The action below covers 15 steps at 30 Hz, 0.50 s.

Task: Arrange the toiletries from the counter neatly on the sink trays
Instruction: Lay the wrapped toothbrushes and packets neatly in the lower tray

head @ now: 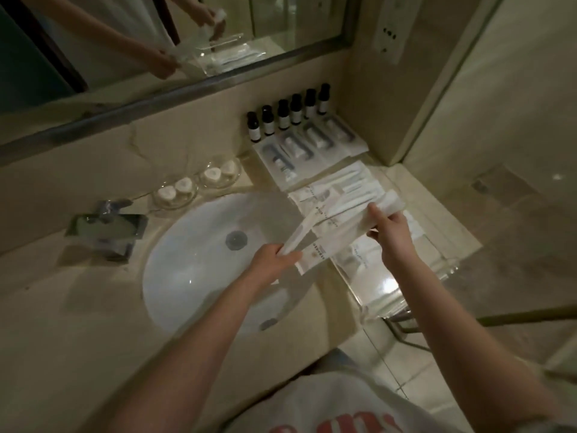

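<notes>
My left hand [274,260] and my right hand [390,229] each grip one end of a bundle of long white toiletry packets [337,220], held above the right rim of the white sink [193,264]. Under the bundle lies a clear acrylic tray [390,285] with more white packets [362,254] in it. Behind it, flat white sachets [312,151] lie in rows on the counter. A row of small dark-capped bottles [288,115] stands against the back wall.
Two glass dishes with round white soaps [175,193] [220,173] sit behind the basin. A chrome tap [107,226] stands at the left. A mirror [156,42] fills the wall above. The counter's right edge [452,226] drops to a tiled floor.
</notes>
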Available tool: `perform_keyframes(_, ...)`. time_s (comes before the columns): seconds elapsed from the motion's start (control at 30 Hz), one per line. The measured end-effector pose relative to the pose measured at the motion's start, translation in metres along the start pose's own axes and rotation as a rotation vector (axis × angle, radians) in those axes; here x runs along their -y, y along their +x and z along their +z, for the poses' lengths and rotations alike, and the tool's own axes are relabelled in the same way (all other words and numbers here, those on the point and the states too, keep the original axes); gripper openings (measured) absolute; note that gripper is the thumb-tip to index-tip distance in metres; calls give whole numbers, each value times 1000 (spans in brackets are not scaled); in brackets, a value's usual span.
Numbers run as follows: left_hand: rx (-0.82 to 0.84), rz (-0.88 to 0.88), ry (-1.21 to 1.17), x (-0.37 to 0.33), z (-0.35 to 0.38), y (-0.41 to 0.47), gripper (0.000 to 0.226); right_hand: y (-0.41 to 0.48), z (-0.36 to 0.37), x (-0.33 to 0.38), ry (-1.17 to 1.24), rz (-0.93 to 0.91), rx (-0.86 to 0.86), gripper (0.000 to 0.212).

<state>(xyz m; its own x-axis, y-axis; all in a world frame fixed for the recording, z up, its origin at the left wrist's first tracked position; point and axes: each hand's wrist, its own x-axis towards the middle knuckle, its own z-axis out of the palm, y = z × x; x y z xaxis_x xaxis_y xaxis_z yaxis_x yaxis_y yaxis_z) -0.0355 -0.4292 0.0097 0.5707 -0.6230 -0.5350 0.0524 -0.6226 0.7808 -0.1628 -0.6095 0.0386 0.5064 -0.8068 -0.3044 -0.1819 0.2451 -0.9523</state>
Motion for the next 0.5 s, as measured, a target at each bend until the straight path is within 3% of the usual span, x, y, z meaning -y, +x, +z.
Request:
perform_keyframes(0.33, -97, -15, -94, -25, 51, 30, 17, 30, -95, -5, -140, 37, -162, 19)
perform_keyframes(0.5, -133, -25, -100, -25, 58, 39, 19, 48, -116, -36, -209, 197, -142, 23)
